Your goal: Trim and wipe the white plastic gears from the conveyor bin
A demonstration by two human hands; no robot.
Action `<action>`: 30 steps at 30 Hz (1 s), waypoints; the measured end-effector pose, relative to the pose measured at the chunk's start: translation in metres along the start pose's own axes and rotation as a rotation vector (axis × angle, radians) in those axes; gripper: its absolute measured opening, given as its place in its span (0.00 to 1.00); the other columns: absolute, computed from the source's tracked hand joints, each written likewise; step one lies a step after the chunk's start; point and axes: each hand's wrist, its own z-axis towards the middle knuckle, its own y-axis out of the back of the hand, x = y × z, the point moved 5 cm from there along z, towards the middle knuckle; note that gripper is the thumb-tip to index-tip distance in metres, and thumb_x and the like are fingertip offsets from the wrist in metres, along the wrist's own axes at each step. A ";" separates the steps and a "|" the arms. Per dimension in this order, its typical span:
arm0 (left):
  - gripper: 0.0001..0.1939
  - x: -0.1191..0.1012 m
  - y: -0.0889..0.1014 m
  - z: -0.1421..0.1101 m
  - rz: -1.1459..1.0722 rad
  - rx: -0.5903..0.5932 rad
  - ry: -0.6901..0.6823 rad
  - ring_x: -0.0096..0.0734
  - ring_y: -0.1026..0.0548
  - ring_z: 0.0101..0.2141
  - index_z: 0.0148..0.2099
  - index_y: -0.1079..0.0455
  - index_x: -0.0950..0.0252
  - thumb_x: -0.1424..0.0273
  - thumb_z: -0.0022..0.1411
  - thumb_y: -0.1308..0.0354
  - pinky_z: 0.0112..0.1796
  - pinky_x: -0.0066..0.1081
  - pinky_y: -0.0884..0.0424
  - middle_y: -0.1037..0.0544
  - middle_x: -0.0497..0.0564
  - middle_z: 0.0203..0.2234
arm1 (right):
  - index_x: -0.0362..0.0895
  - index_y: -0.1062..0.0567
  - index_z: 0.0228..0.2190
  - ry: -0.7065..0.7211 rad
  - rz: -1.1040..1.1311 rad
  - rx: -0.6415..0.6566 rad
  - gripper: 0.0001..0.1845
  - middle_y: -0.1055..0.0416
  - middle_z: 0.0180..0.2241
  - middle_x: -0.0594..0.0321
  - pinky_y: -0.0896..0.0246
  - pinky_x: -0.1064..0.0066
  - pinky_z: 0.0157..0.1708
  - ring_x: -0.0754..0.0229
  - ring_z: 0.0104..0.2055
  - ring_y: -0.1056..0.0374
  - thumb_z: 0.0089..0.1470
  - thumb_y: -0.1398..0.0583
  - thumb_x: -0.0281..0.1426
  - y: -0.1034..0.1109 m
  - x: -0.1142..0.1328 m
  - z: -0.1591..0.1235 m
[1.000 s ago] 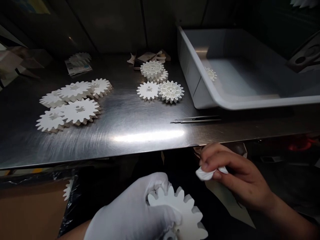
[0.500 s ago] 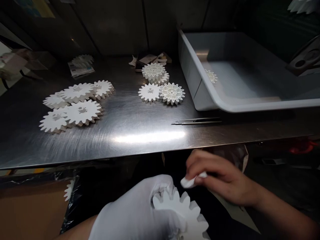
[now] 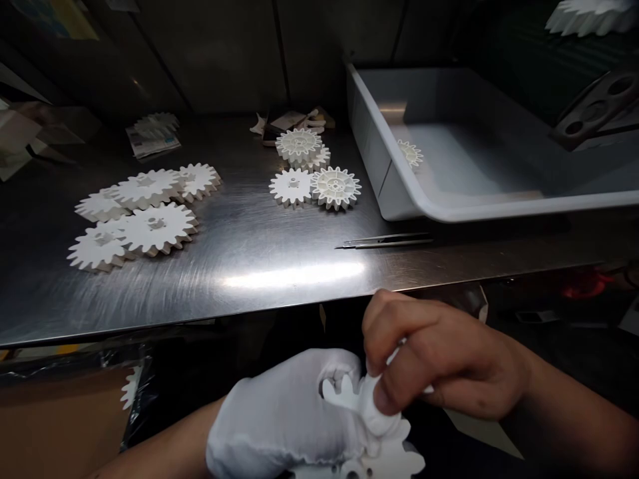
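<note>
Two hands are working just below the front edge of a stainless steel table (image 3: pixel 239 293), at the bottom center of the frame. The left hand (image 3: pixel 284 406), wearing a white glove, is gripping a white toothed gear (image 3: pixel 384 459), with its fingers curled around the teeth. The gear is sitting low in the frame, below the table edge, and the bottom edge of the frame is cutting off its lower part. The bare right hand (image 3: pixel 444 356) has its fingers pressed together, pinching a white cloth (image 3: pixel 374 406) and pushing it against the gear's face.

On the table, 5 white gears (image 3: pixel 147 188) are lying in an overlapping cluster at the left. 4 more gears (image 3: pixel 292 186) are sitting at the center, 2 of them stacked. Behind them, small scraps (image 3: pixel 294 121) are lying near the back wall, while a gear (image 3: pixel 157 123) is resting on papers (image 3: pixel 152 143) at the upper left. Slim tweezers (image 3: pixel 384 242) are lying near the front of a gray tray (image 3: pixel 499 213) at the right, and 1 gear (image 3: pixel 410 154) is resting inside that tray.
</note>
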 end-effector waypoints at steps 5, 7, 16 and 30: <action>0.11 -0.008 0.003 -0.011 0.018 -0.049 0.117 0.25 0.42 0.29 0.28 0.39 0.64 0.72 0.49 0.36 0.26 0.24 0.44 0.38 0.43 0.26 | 0.40 0.25 0.42 -0.186 -0.226 0.063 0.14 0.29 0.37 0.53 0.34 0.62 0.41 0.56 0.41 0.34 0.66 0.50 0.24 -0.004 -0.014 -0.025; 0.14 -0.016 0.004 -0.016 0.045 -0.066 0.193 0.25 0.43 0.28 0.29 0.39 0.64 0.72 0.47 0.35 0.26 0.24 0.45 0.38 0.43 0.26 | 0.41 0.25 0.44 -0.290 -0.295 0.041 0.15 0.30 0.38 0.55 0.35 0.62 0.41 0.56 0.41 0.34 0.63 0.49 0.20 -0.002 -0.020 -0.037; 0.15 -0.016 0.000 -0.019 -0.157 -0.010 0.228 0.24 0.44 0.27 0.29 0.43 0.63 0.65 0.55 0.37 0.25 0.25 0.47 0.41 0.41 0.24 | 0.45 0.24 0.45 -0.306 -0.051 -0.305 0.14 0.32 0.40 0.60 0.36 0.66 0.43 0.58 0.42 0.32 0.61 0.42 0.20 0.002 -0.005 -0.048; 0.12 -0.024 0.000 -0.012 0.014 0.034 0.271 0.25 0.42 0.27 0.29 0.40 0.64 0.67 0.53 0.37 0.25 0.25 0.47 0.39 0.42 0.23 | 0.37 0.22 0.38 -0.332 0.045 0.099 0.10 0.31 0.35 0.55 0.34 0.71 0.38 0.61 0.36 0.31 0.63 0.44 0.22 0.018 -0.014 -0.013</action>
